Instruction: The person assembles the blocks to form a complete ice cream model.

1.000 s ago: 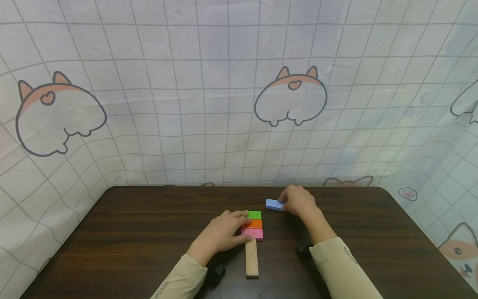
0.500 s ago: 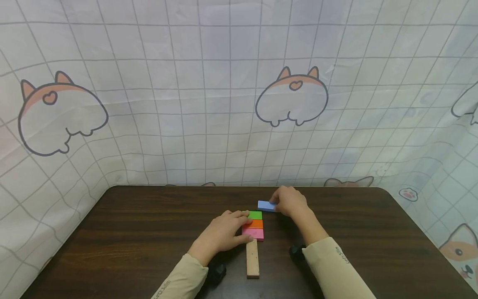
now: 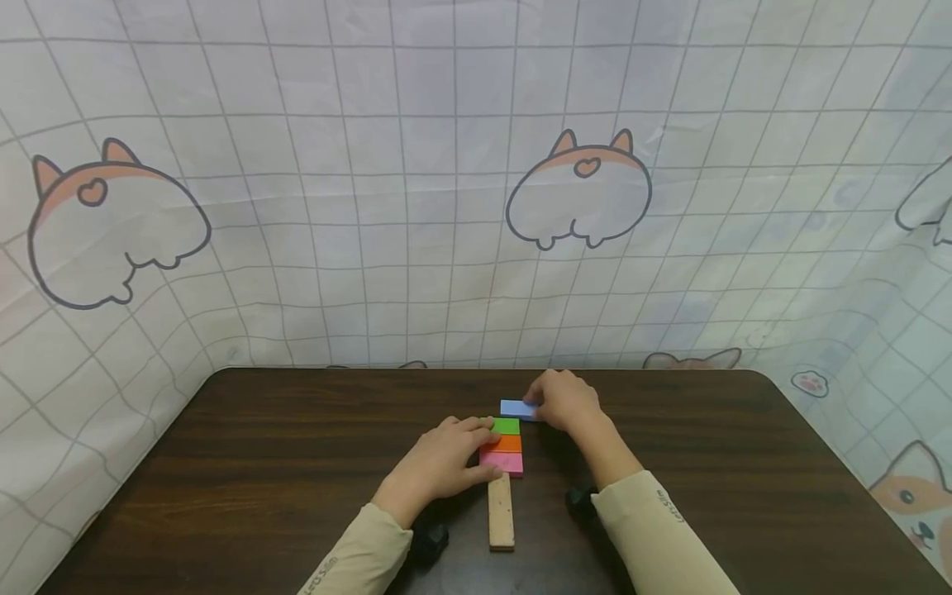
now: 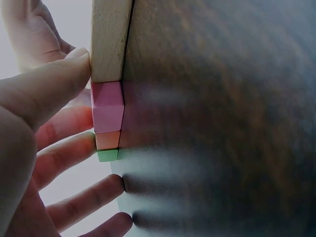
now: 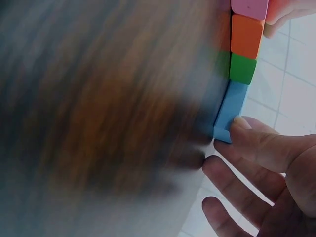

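My right hand (image 3: pixel 568 402) pinches a blue block (image 3: pixel 512 408) between thumb and fingers, lying flat on the table just beyond a short row of blocks. That row runs green (image 3: pixel 508 426), orange (image 3: pixel 511 444), then pink (image 3: pixel 509 464), laid side by side. A plain wooden block (image 3: pixel 502 514) extends from the pink one toward me, lengthwise. My left hand (image 3: pixel 431 464) rests at the row's left side, fingers stretched out, with two fingertips on the coloured blocks and the thumb near the pink-wood joint. In the right wrist view the blue block (image 5: pixel 232 106) appears close behind the green block (image 5: pixel 243 69).
The dark wood-grain table (image 3: pixel 260 479) spreads to both sides of the hands. Behind it hangs a white gridded cloth (image 3: pixel 416 281) with cartoon animals. A black wrist device (image 3: pixel 430 544) sits under the left wrist, another (image 3: pixel 581 502) under the right.
The right hand has slid the blue block leftward over the table, bringing it close behind the green block. The left hand and the other blocks have stayed in place.
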`<state>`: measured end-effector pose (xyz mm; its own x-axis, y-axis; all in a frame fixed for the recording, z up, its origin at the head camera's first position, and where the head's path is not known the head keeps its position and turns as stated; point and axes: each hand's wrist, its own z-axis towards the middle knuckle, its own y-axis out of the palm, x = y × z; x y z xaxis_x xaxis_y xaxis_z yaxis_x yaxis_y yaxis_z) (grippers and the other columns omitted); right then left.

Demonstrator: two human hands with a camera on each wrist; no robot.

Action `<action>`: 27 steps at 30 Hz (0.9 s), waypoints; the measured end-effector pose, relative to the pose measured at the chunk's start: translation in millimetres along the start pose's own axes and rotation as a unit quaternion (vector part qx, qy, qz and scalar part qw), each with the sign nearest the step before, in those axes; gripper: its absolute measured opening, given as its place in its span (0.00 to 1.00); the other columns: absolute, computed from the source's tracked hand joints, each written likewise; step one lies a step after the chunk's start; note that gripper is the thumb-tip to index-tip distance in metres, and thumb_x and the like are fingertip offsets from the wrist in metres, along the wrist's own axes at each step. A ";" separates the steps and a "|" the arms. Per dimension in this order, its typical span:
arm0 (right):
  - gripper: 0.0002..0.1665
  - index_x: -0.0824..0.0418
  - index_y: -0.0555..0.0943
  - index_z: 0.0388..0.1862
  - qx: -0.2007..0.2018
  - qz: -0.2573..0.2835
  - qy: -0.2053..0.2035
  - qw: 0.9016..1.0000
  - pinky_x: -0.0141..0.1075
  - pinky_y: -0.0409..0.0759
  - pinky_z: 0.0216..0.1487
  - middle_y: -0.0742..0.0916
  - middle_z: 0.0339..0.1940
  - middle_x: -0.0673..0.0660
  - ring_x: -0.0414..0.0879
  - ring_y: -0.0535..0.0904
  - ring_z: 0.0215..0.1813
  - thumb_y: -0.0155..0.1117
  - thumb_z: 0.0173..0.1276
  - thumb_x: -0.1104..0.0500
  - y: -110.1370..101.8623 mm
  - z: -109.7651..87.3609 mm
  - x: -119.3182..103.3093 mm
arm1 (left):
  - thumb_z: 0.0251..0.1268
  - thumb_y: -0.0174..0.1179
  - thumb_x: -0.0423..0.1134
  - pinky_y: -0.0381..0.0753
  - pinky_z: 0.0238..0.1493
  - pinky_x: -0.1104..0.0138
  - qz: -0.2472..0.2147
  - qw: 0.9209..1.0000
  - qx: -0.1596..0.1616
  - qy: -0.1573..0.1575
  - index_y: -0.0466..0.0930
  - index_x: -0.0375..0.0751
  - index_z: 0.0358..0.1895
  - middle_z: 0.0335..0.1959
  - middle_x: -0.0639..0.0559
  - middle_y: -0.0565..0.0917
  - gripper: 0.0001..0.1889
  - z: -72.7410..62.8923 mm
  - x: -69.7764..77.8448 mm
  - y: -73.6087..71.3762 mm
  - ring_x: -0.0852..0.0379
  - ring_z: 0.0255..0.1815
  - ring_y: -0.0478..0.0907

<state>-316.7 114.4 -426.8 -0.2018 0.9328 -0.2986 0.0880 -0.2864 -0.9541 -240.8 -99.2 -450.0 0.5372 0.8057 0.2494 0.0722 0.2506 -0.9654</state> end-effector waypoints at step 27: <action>0.13 0.48 0.90 0.47 -0.027 0.012 -0.020 0.999 0.55 0.81 0.50 0.89 0.50 0.52 0.53 0.84 0.52 0.73 0.63 0.58 2.3 -1.1 -10.4 | 0.66 0.61 0.61 0.78 0.58 0.51 0.004 1.000 0.005 0.009 0.80 0.50 0.64 0.70 0.51 0.74 0.29 0.4 -1.5 0.2 0.46 0.61 0.75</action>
<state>-313.3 104.3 -425.9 -0.2376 0.9161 -0.3230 0.1457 -0.2951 -0.9443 -241.9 -100.1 -450.5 0.5521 0.7985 0.2400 0.0590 0.2497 -0.9665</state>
